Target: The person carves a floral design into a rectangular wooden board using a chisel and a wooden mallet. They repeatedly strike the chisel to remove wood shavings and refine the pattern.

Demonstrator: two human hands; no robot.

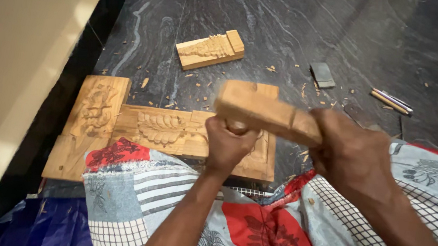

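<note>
Over the dark marbled floor (272, 25), both hands work above a large carved wooden panel (121, 123). Left hand (229, 143) is a closed fist wrapped around a rounded wooden handle (237, 126), only the top of it showing between fingers; what is below the fist is hidden. Right hand (354, 156) has its grip closed on one end of a wooden block (266, 111), held tilted and blurred, its far end sitting directly above the left fist, apparently touching the handle top, though the blur makes contact hard to confirm. Panel lies flat on the floor, with carved relief on its left upright section and on the horizontal middle section; its right part is covered by the hands. Patterned cloth (252, 224) in red, grey and white checks covers the person's lap and overlaps the panel's near edge. Farther out on the floor, a smaller carved wood piece (210, 49) lies well apart from the panel. Grey sharpening stone (322, 75) lies to the right of it, and a few thin pencil-like tools (392, 101) lie further right. Wood chips (201, 83) scattered between the panel and the small piece. Pale wall (13, 63) runs along the left.
</note>
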